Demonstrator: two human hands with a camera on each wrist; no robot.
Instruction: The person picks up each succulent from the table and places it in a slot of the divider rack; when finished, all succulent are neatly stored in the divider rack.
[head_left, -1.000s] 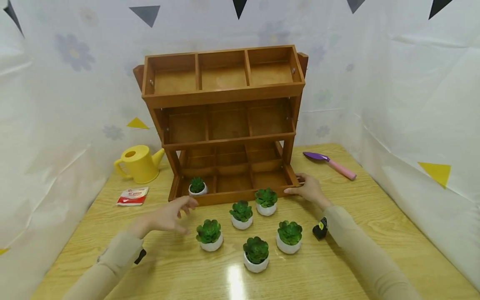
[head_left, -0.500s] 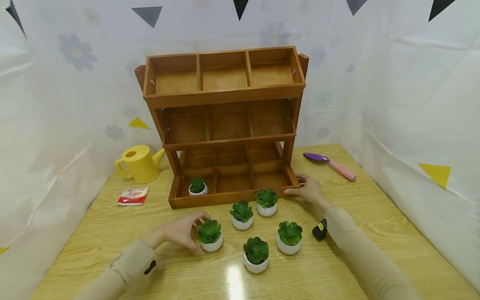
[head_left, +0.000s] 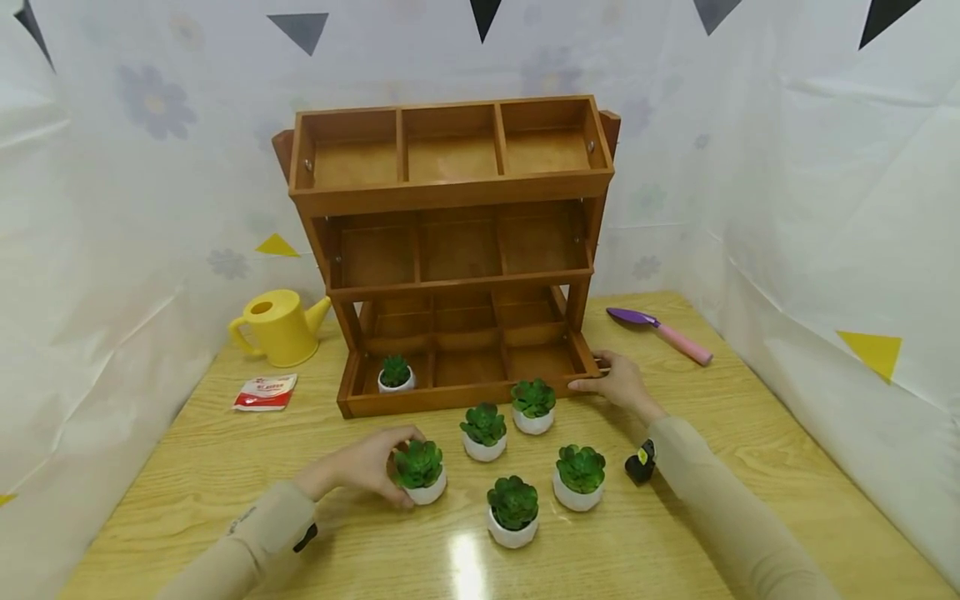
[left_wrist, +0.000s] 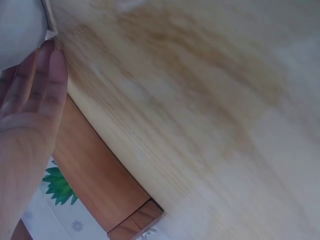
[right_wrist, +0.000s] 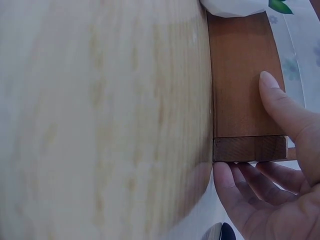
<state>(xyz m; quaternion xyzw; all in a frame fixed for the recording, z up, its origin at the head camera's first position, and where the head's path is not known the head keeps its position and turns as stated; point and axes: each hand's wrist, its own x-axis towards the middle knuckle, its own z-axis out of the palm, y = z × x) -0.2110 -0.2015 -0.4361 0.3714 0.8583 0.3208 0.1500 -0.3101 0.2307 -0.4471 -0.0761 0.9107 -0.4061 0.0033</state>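
Left hand (head_left: 367, 467): reaches in from the near left, thumb on the near side and fingers on the far side, curled round the leftmost potted succulent (head_left: 420, 468).
Held succulent: upright at tabletop (head_left: 637, 542) level, near side of the wooden rack (head_left: 450, 185), left of four other potted succulents (head_left: 513, 510).
Right hand (head_left: 618, 385): extends from the near right and grips the right end of the rack's bottom front board (head_left: 457, 398), thumb and fingers partly closed on it.
Left wrist view: fingers (left_wrist: 52, 80) lie straightish against the white pot; the pot is cropped, so their contact is probably at the tips only.
Right wrist view: the thumb (right_wrist: 275, 97) lies on the board's face, with fingers bent beneath its end, a detail the head view hardly shows.
Head view only: yellow watering can (head_left: 281, 333) and red-and-white packet (head_left: 266, 392), left; small succulent (head_left: 395, 372) in the bottom tier's left compartment.
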